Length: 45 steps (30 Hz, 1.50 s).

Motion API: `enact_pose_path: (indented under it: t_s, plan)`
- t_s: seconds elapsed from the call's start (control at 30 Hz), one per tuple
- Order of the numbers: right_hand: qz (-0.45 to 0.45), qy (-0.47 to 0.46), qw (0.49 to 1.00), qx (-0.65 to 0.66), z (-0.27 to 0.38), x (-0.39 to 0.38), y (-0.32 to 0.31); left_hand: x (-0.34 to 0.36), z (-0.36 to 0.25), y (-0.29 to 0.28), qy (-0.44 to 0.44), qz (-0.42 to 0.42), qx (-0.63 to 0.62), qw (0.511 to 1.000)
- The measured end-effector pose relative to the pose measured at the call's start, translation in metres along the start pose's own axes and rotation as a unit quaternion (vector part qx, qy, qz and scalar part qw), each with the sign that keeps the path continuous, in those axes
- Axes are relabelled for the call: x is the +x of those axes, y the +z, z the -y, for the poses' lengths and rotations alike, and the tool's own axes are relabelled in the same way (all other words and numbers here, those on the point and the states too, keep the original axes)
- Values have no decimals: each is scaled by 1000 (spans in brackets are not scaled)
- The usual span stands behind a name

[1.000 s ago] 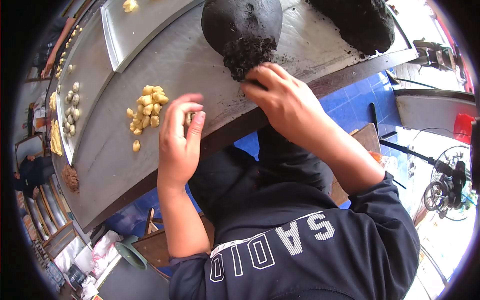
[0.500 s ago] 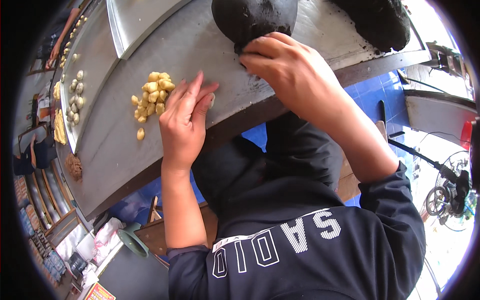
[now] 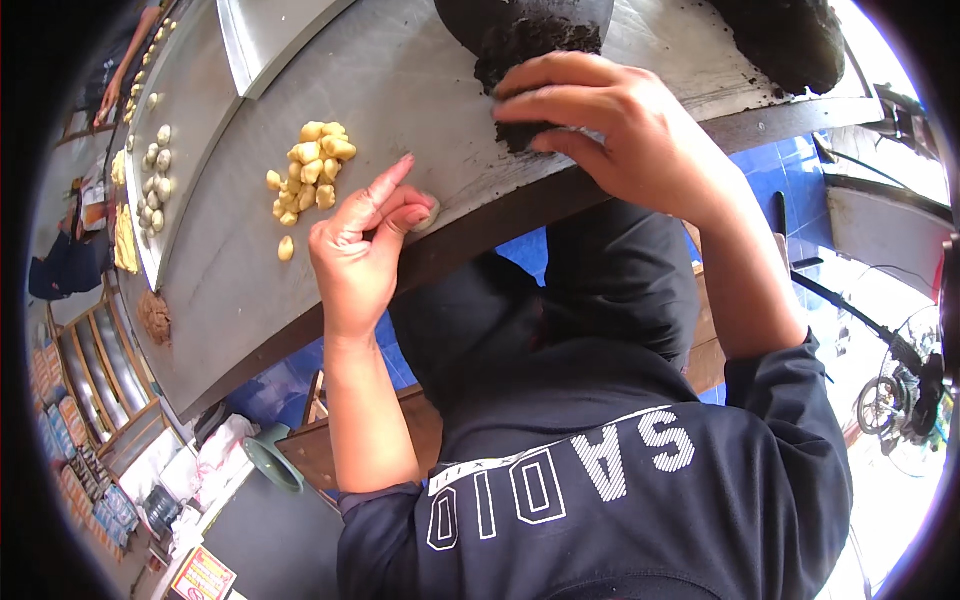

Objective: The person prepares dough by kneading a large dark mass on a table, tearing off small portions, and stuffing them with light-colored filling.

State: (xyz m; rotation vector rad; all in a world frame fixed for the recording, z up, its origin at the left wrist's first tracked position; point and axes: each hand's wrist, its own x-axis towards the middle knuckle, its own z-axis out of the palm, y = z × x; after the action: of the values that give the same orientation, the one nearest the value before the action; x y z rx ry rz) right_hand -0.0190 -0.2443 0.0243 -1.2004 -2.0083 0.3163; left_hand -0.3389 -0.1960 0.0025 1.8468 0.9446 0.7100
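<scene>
My left hand [image 3: 362, 250] is over the near edge of the metal table, one finger stretched out. Its thumb and other fingertips close on a small pale disc of dough [image 3: 431, 214], mostly hidden by them. To the left of that hand lies a pile of small yellow balls [image 3: 312, 165], with one ball [image 3: 286, 248] apart from it. My right hand [image 3: 625, 130] curls its fingers and thumb round a crumbly edge of black dough [image 3: 515, 138]. This edge adjoins a smooth, dark, rounded mass [image 3: 525, 18] cut off by the top of the view.
A long black dough mass [image 3: 785, 45] lies at the table's right end. A metal tray [image 3: 205, 110] at the left carries several pale balls [image 3: 157, 185]. Beside it sit a brown lump [image 3: 154, 316] and yellow dough [image 3: 126, 240]. Another person's arm [image 3: 122, 80] shows at the far left.
My right hand's fingers have spread wider on the black dough, and more of its crumbly edge shows. My left hand has drawn slightly away from the yellow pile, the pale disc moving with it.
</scene>
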Motion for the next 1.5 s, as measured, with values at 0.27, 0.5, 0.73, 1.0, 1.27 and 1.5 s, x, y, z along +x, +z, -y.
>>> enact_pose_path:
  t_s: [0.27, 0.5, 0.73, 1.0, 1.27, 1.5]
  plan:
    - [0, 31, 992, -119, 13, -2, 15, -4, -18, 28, 35, -64, 139, 988]
    - [-31, 21, 990, -133, -2, -22, 1, -8, -12, -14, 104, 16, 151, 983]
    - [-49, 6, 988, -147, 4, -13, 12, 19, -8, -15, 173, 24, 231, 957]
    - [14, 11, 981, -195, 25, -2, 10, 5, 3, -15, 29, -41, -142, 989]
    - [-45, 46, 986, -155, 22, 15, 11, 10, -18, -8, 0, 4, -73, 997]
    - [-13, 9, 1000, -9, 54, 31, 21, 21, -19, 8, 151, -62, 117, 980]
